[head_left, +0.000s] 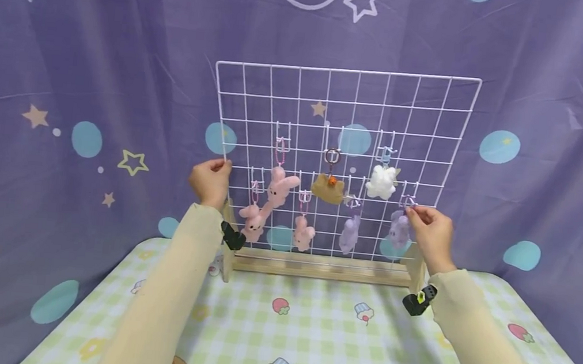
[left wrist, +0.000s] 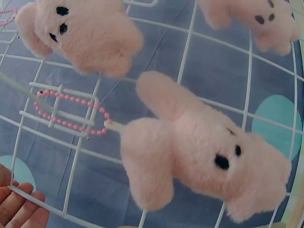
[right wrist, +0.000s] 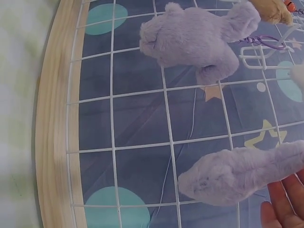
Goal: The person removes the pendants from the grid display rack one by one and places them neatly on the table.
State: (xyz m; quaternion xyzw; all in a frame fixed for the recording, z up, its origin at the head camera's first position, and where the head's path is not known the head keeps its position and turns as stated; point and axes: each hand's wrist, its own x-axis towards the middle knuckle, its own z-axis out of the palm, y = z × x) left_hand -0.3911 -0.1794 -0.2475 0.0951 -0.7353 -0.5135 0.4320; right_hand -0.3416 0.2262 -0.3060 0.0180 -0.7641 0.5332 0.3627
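A white wire grid rack stands upright on a wooden base with plush keychains hung from its hooks. My left hand grips the rack's left edge wire, its fingers also showing in the left wrist view's corner. On the right, my right hand pinches the upper part of a purple bunny plush keychain, close to its hook. In the right wrist view, fingers lie against that plush's ears; the thumb's contact is out of frame. Another purple bunny plush hangs to its left.
Three pink bunny plushes, including the lowest left one, hang on the left side. A tan plush with an orange ball and a white plush hang higher. The wooden base sits on a checked tablecloth, before a purple curtain.
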